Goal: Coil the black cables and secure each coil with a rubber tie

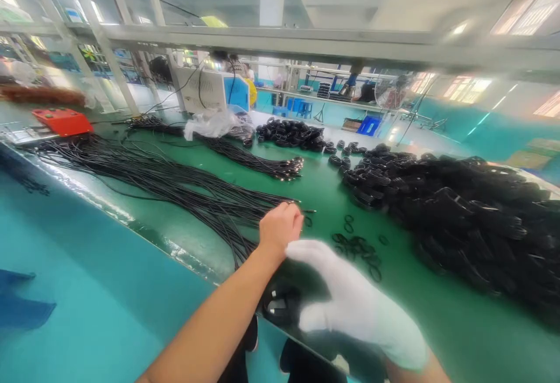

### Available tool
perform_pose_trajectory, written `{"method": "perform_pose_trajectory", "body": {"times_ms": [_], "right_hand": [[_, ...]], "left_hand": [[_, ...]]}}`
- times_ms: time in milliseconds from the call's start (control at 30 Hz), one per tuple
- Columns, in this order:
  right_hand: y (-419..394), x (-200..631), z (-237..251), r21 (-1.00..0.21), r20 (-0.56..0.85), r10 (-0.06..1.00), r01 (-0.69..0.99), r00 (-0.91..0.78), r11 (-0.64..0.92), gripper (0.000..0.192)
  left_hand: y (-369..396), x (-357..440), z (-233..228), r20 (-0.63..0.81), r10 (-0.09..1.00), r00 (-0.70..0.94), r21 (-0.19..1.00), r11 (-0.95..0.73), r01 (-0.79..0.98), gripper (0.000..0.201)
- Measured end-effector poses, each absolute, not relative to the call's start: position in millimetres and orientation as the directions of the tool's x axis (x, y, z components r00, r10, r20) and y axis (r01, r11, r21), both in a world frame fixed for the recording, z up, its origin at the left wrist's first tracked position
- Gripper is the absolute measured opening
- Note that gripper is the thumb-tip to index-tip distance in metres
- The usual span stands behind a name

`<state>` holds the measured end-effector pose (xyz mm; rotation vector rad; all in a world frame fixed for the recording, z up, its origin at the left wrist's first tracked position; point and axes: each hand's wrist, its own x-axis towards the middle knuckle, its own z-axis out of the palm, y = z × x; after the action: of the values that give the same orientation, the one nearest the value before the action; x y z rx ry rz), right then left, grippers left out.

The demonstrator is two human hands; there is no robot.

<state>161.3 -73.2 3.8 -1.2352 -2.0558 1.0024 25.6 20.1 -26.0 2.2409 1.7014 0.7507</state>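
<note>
My left hand, bare, reaches across the green tabletop with its fingers curled over the ends of a long bundle of black cables. Its fingertips are hidden, and a few cable tips poke out past the knuckles. Just to the right, my right hand wears a white glove. Thumb and fingers are spread apart in a C shape, with nothing seen between them. Beneath and left of it lies a dark cable piece with pale connectors, partly covered, at the table's near edge. Small black rings lie beyond the glove.
A big heap of coiled black cables covers the right side; a smaller pile stands farther back. Another cable bundle with shiny ends lies behind. A red box, clear plastic bag and white-blue machine line the back.
</note>
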Motion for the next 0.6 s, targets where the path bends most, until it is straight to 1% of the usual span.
{"method": "perform_pose_trajectory", "body": {"times_ms": [33,100,167,233,267,333,367,400,467,533,567,600], "right_hand": [[-77,161,8,-0.759,0.008,0.868,0.563,-0.496,0.329,0.067],[-82,157,11,-0.651,-0.102,0.860,0.687,-0.500,0.322,0.062],[-84,149,9,-0.580,-0.179,0.834,0.741,-0.522,0.339,0.063],[-84,140,3,-0.527,-0.209,0.806,0.758,-0.554,0.385,0.070],[-84,136,0,-0.500,-0.208,0.807,0.769,-0.553,0.398,0.070],[-83,132,-6,-0.470,-0.193,0.833,0.794,-0.518,0.385,0.062],[-82,132,-8,-0.485,-0.180,0.846,0.794,-0.502,0.368,0.056],[-81,133,-10,-0.526,-0.168,0.857,0.779,-0.488,0.340,0.051],[-76,139,-11,-0.680,-0.152,0.880,0.694,-0.449,0.237,0.043],[-68,147,-11,-0.861,-0.147,0.915,0.504,-0.376,0.068,0.040],[-64,151,-11,-0.926,-0.159,0.928,0.378,-0.338,-0.021,0.041],[-59,155,-12,-0.963,-0.171,0.936,0.251,-0.308,-0.093,0.042]], "left_hand": [[20,24,-26,0.254,0.948,0.193,0.476,-0.296,0.828,0.015],[21,21,-28,0.247,0.953,0.178,0.486,-0.281,0.827,0.016],[22,18,-29,0.241,0.957,0.163,0.501,-0.266,0.824,0.016],[23,17,-31,0.238,0.959,0.155,0.519,-0.261,0.814,0.016],[24,17,-32,0.239,0.959,0.154,0.530,-0.262,0.807,0.015],[25,17,-34,0.244,0.958,0.153,0.555,-0.267,0.788,0.015],[25,17,-35,0.248,0.957,0.152,0.569,-0.271,0.777,0.014],[26,17,-34,0.254,0.956,0.149,0.584,-0.275,0.764,0.014],[25,16,-30,0.273,0.951,0.141,0.618,-0.286,0.732,0.013],[23,12,-23,0.305,0.944,0.128,0.653,-0.305,0.693,0.014],[21,8,-18,0.324,0.938,0.121,0.665,-0.317,0.676,0.016],[18,4,-14,0.341,0.933,0.114,0.684,-0.329,0.651,0.018]]}}
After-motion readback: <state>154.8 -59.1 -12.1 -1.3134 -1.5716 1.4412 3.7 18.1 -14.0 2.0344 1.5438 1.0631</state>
